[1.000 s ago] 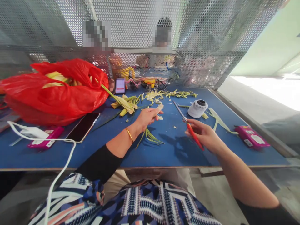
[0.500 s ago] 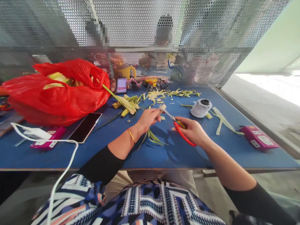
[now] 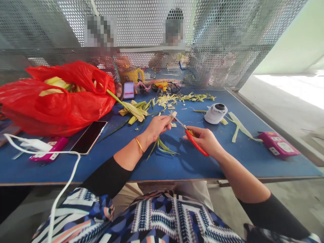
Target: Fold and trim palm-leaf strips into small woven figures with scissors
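Head view: my left hand [image 3: 159,129] has its thumb and fingers pinched together on one pale leaf piece [image 3: 173,114], over the middle of the blue table [image 3: 162,171]. My right hand [image 3: 204,139], to its right, is closed around the handles of one pair of red-handled scissors [image 3: 196,144]; the blades point far and left and reach the leaf piece, though whether they bite into it I cannot tell. Below my left hand, on the near side, several thin green strips [image 3: 163,147] fan out. On the right I count one spool of white thread [image 3: 214,115] and one magenta box [image 3: 278,144]; a second magenta box [image 3: 60,144] lies on the left. One dark phone [image 3: 89,137] lies flat on the left; one small lit screen [image 3: 129,90] is far, its writing too small to read. One red plastic bag [image 3: 68,108] of leaves sits far left; cuttings [image 3: 167,100] too many to count lie far side.
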A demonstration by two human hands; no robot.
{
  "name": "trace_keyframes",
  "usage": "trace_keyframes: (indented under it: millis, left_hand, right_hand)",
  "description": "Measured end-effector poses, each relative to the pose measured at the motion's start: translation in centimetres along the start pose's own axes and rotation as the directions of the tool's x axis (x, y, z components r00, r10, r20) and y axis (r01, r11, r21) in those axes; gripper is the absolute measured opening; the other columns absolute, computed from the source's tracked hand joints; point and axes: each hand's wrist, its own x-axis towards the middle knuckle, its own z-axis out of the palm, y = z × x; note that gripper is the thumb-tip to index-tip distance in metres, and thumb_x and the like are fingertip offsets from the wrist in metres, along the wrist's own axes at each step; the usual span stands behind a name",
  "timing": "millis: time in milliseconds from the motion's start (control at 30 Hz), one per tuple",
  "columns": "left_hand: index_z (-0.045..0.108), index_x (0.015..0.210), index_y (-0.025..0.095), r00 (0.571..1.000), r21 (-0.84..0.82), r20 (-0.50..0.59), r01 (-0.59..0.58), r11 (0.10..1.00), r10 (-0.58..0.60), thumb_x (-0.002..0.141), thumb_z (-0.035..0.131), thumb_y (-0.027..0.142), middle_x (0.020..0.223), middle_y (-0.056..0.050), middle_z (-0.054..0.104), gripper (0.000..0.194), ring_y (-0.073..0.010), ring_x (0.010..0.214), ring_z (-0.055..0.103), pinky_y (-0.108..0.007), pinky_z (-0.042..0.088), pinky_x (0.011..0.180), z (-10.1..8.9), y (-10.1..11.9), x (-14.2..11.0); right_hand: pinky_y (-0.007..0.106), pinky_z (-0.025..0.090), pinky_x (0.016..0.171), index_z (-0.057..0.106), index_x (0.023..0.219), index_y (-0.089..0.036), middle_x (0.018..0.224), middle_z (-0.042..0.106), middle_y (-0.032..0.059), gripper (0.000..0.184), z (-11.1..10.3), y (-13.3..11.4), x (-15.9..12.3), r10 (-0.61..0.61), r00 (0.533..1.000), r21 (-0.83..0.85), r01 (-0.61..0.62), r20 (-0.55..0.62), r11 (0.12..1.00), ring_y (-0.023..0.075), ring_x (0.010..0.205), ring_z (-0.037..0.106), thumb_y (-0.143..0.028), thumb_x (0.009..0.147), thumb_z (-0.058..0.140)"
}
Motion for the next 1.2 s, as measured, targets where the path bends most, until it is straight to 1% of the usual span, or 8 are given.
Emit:
trace_keyframes:
  millis: [200, 400, 533, 600, 667, 767, 933, 1200]
  left_hand:
    - [0.072, 0.085, 0.01, 0.998, -0.122, 0.058, 0.033, 0.992, -0.026, 0.099, 0.051, 0.036, 0.054, 0.002, 0.052, 0.036, -0.0011, 0.034, 0.024, -0.019, 0.01, 0.039, -0.5, 0.1, 0.1]
    - [0.072, 0.087, 0.006, 0.984, -0.296, 0.129, 0.16, 0.942, -0.126, 0.1, 0.029, 0.024, 0.055, -0.001, 0.052, 0.048, -0.0035, 0.035, 0.029, -0.018, 0.016, 0.038, -0.7, 1.2, 0.0]
    - [0.072, 0.085, 0.007, 0.986, -0.32, 0.136, 0.139, 0.937, -0.1, 0.092, 0.041, 0.014, 0.056, 0.001, 0.051, 0.033, -0.0022, 0.036, 0.029, -0.017, 0.019, 0.037, -0.6, 1.1, 0.0]
    - [0.07, 0.082, 0.008, 0.988, -0.335, 0.136, 0.119, 0.935, -0.077, 0.093, 0.043, 0.015, 0.058, 0.001, 0.052, 0.03, -0.0017, 0.036, 0.031, -0.016, 0.02, 0.037, -0.6, 0.9, 0.1]
    - [0.069, 0.081, 0.009, 0.989, -0.351, 0.13, 0.108, 0.93, -0.066, 0.095, 0.044, 0.017, 0.059, 0.001, 0.052, 0.03, -0.0018, 0.037, 0.033, -0.016, 0.02, 0.037, -0.5, 0.7, 0.2]
    - [0.064, 0.078, 0.011, 0.991, -0.366, 0.111, 0.109, 0.924, -0.073, 0.097, 0.046, 0.02, 0.059, 0.0, 0.053, 0.028, -0.0026, 0.038, 0.036, -0.016, 0.02, 0.037, -0.4, 0.6, 0.2]
    - [0.059, 0.076, 0.013, 0.987, -0.32, 0.153, 0.102, 0.942, -0.055, 0.099, 0.05, 0.033, 0.062, 0.0, 0.055, 0.031, -0.0032, 0.039, 0.035, -0.016, 0.021, 0.038, -0.1, 0.3, 0.3]
    - [0.063, 0.074, 0.012, 0.956, -0.068, 0.28, 0.113, 0.991, -0.09, 0.099, 0.05, 0.023, 0.053, 0.007, 0.035, 0.03, -0.0018, 0.038, 0.023, -0.015, 0.015, 0.039, 0.1, -0.5, -0.3]
  right_hand:
    - [0.029, 0.038, 0.059, 0.074, 0.111, -0.017, 0.07, 0.066, 0.0029, 0.066, -0.8, -0.7, 0.4, 0.04, 0.988, -0.342, -0.09, -0.149, 0.935, 0.0186, 0.063, 0.056, -0.071, 0.078, 0.058]
    - [0.03, 0.037, 0.06, 0.069, 0.118, -0.017, 0.099, 0.076, 0.0157, 0.042, -1.2, -1.9, 1.7, 0.106, 0.994, -0.879, -0.085, -0.04, 0.469, 0.0296, 0.089, 0.071, -0.046, 0.094, 0.052]
    - [0.031, 0.042, 0.064, 0.071, 0.112, -0.014, 0.108, 0.072, 0.0196, 0.033, -0.9, -2.4, 2.7, 0.093, 0.994, -0.933, 0.028, 0.066, 0.359, 0.0296, 0.095, 0.071, -0.034, 0.095, 0.05]
    - [0.032, 0.045, 0.069, 0.074, 0.107, -0.014, 0.108, 0.072, 0.0194, 0.027, -0.9, -3.0, 3.4, 0.034, 0.997, -0.905, 0.049, 0.07, 0.423, 0.0293, 0.096, 0.07, -0.028, 0.092, 0.056]
    - [0.032, 0.047, 0.073, 0.075, 0.105, -0.016, 0.105, 0.073, 0.0149, 0.025, -0.7, -3.6, 4.3, -0.077, 0.997, -0.762, 0.069, 0.025, 0.644, 0.0265, 0.094, 0.069, -0.029, 0.09, 0.06]
    - [0.03, 0.048, 0.072, 0.074, 0.099, -0.017, 0.09, 0.075, 0.0065, 0.031, 0.5, -4.4, 6.0, -0.143, 0.988, -0.214, 0.126, -0.063, 0.969, 0.0188, 0.081, 0.067, -0.044, 0.085, 0.066]
    - [0.027, 0.046, 0.058, 0.065, 0.068, -0.016, 0.059, 0.065, -0.0005, 0.04, 3.3, -4.0, 7.5, -0.094, 0.995, 0.442, 0.079, 0.014, 0.894, 0.01, 0.053, 0.054, -0.054, 0.066, 0.078]
    - [0.02, 0.033, 0.043, 0.062, 0.062, -0.018, 0.049, 0.053, -0.0048, 0.023, 1.0, -2.6, 8.0, 0.016, 0.924, 0.403, 0.151, -0.382, 0.903, 0.0066, 0.046, 0.044, -0.033, 0.076, 0.073]
